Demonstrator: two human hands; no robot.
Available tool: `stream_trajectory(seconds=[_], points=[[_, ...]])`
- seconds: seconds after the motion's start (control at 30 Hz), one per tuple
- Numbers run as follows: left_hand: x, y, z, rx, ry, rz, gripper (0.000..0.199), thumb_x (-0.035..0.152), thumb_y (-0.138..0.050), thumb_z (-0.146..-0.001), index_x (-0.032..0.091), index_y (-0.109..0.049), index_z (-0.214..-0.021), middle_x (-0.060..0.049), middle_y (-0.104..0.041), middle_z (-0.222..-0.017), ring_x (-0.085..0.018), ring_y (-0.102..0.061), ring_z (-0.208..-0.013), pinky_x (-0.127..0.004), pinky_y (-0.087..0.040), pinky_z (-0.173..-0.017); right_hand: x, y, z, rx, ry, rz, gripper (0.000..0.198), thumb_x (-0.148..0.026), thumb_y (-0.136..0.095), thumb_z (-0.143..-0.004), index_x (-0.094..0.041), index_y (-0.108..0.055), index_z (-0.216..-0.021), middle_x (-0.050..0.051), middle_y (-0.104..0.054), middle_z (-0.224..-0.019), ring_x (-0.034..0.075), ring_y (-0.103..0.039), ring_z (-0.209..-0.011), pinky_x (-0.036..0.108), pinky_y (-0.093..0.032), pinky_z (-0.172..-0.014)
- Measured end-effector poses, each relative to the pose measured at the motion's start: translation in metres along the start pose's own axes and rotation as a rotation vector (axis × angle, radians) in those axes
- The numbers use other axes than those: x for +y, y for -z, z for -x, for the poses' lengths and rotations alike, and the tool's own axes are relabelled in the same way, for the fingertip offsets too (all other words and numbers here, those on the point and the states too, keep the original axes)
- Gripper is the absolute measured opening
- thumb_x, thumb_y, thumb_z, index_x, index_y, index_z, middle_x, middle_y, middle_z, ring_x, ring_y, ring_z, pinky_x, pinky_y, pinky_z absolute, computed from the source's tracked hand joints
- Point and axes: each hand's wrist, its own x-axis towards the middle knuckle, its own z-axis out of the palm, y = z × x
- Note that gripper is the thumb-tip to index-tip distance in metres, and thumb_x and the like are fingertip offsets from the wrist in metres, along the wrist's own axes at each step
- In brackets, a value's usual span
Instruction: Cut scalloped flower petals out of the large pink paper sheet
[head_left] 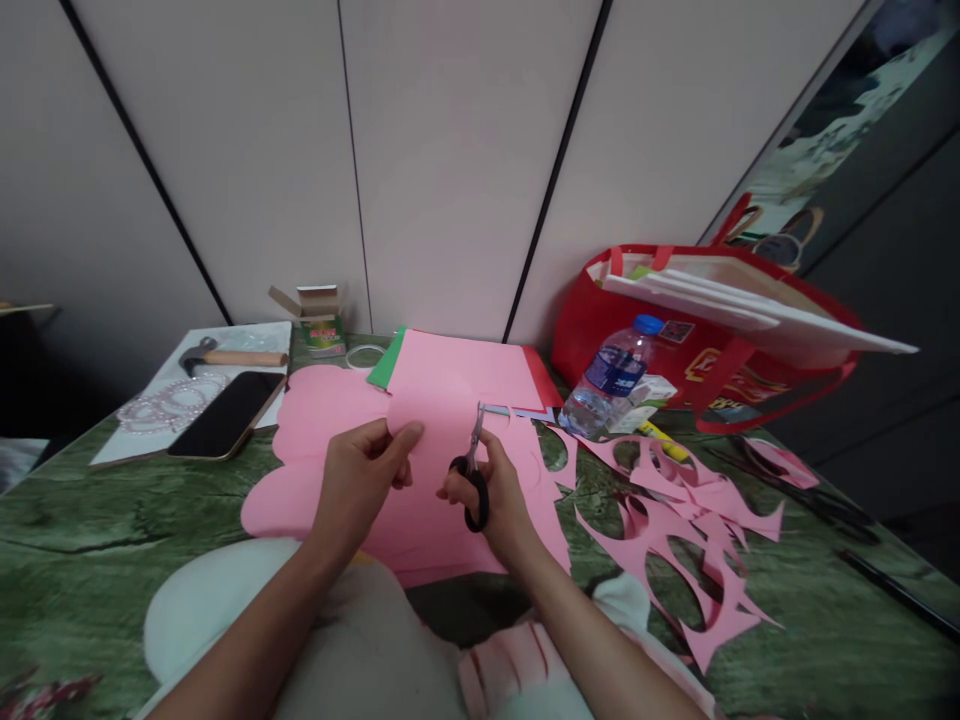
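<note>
My left hand [367,470] pinches the lower left edge of a rounded pink paper piece [431,392], thumb on top. In my right hand [499,490] is a small pair of scissors [478,480] with black handles, its blades pointing up beside the right edge of that piece. Whether the blades touch the paper I cannot tell. Beneath both hands lie larger pink sheets [450,550], with scalloped pink paper [307,415] to the left. Behind them rests a stack of coloured paper [480,365] with pink on top and green and red edges showing.
Cut pink scraps [675,560] spread over the right side of the green table [90,560]. A water bottle [615,375] leans by a red bag [585,310]. To the left are a phone [229,415], a hammer [240,357] and a small opened box [322,330]. Larger black scissors [832,510] lie far right.
</note>
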Motion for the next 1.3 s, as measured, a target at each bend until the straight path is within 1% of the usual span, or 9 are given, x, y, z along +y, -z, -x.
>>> stream_trajectory(seconds=[0.13, 0.4, 0.57, 0.73, 0.93, 1.07, 1.17, 1.3], points=[[0.000, 0.001, 0.000, -0.001, -0.002, 0.008, 0.034, 0.034, -0.059, -0.073, 0.017, -0.048, -0.045, 0.005, -0.048, -0.038, -0.009, -0.046, -0.040, -0.021, -0.037, -0.043, 0.001, 0.000, 0.000, -0.010, 0.006, -0.005, 0.056, -0.028, -0.066, -0.064, -0.022, -0.036, -0.111, -0.009, -0.051, -0.056, 0.010, -0.047, -0.048, 0.028, -0.043, -0.053], [-0.001, -0.001, 0.000, 0.006, -0.003, 0.002, 0.035, 0.033, -0.059, -0.073, 0.017, -0.047, -0.045, 0.005, -0.048, -0.038, -0.008, -0.045, -0.039, -0.020, -0.036, -0.042, -0.001, 0.000, 0.001, -0.022, -0.015, -0.032, 0.060, -0.028, -0.069, -0.063, -0.021, -0.036, -0.112, -0.008, -0.051, -0.058, 0.011, -0.049, -0.051, 0.025, -0.040, -0.051], [0.002, 0.000, 0.001, 0.008, 0.004, 0.000, 0.035, 0.032, -0.059, -0.073, 0.017, -0.047, -0.044, 0.005, -0.048, -0.037, -0.008, -0.045, -0.039, -0.020, -0.036, -0.042, -0.004, -0.001, 0.001, -0.022, -0.023, -0.006, 0.060, -0.028, -0.070, -0.062, -0.021, -0.036, -0.112, -0.008, -0.051, -0.058, 0.011, -0.049, -0.052, 0.024, -0.038, -0.050], [0.003, 0.000, 0.001, 0.011, 0.007, -0.013, 0.035, 0.032, -0.059, -0.073, 0.017, -0.047, -0.044, 0.005, -0.048, -0.037, -0.008, -0.045, -0.039, -0.020, -0.035, -0.041, -0.003, -0.001, 0.001, -0.026, -0.023, -0.011, 0.059, -0.029, -0.069, -0.063, -0.022, -0.036, -0.111, -0.008, -0.051, -0.058, 0.011, -0.050, -0.051, 0.026, -0.040, -0.051], [-0.001, 0.000, 0.000, -0.001, -0.005, -0.003, 0.035, 0.034, -0.058, -0.073, 0.017, -0.048, -0.044, 0.004, -0.048, -0.038, -0.009, -0.045, -0.040, -0.021, -0.037, -0.043, -0.002, -0.001, 0.001, -0.030, -0.012, -0.010, 0.055, -0.030, -0.067, -0.064, -0.022, -0.036, -0.109, -0.009, -0.051, -0.056, 0.011, -0.049, -0.049, 0.028, -0.043, -0.053], [-0.002, 0.000, 0.000, -0.006, -0.016, 0.004, 0.035, 0.034, -0.058, -0.074, 0.018, -0.047, -0.045, 0.004, -0.048, -0.039, -0.009, -0.045, -0.041, -0.021, -0.036, -0.043, -0.005, -0.003, 0.000, 0.011, -0.029, 0.001, 0.055, -0.027, -0.066, -0.060, -0.022, -0.036, -0.107, -0.011, -0.050, -0.053, 0.010, -0.047, -0.045, 0.028, -0.043, -0.050], [-0.001, 0.000, 0.001, 0.006, -0.010, -0.010, 0.035, 0.035, -0.058, -0.074, 0.018, -0.046, -0.045, 0.005, -0.047, -0.038, -0.009, -0.043, -0.040, -0.021, -0.033, -0.042, -0.010, -0.006, 0.001, 0.042, -0.060, 0.031, 0.053, -0.024, -0.065, -0.059, -0.021, -0.038, -0.104, -0.011, -0.050, -0.053, 0.010, -0.049, -0.044, 0.026, -0.043, -0.048], [0.001, 0.000, 0.001, 0.028, -0.015, -0.042, 0.038, 0.036, -0.059, -0.074, 0.017, -0.043, -0.044, 0.006, -0.041, -0.036, -0.007, -0.036, -0.039, -0.020, -0.028, -0.039, -0.013, -0.007, 0.002, 0.050, -0.076, 0.044, 0.053, -0.024, -0.064, -0.058, -0.020, -0.039, -0.105, -0.010, -0.051, -0.052, 0.011, -0.051, -0.043, 0.024, -0.041, -0.044]])
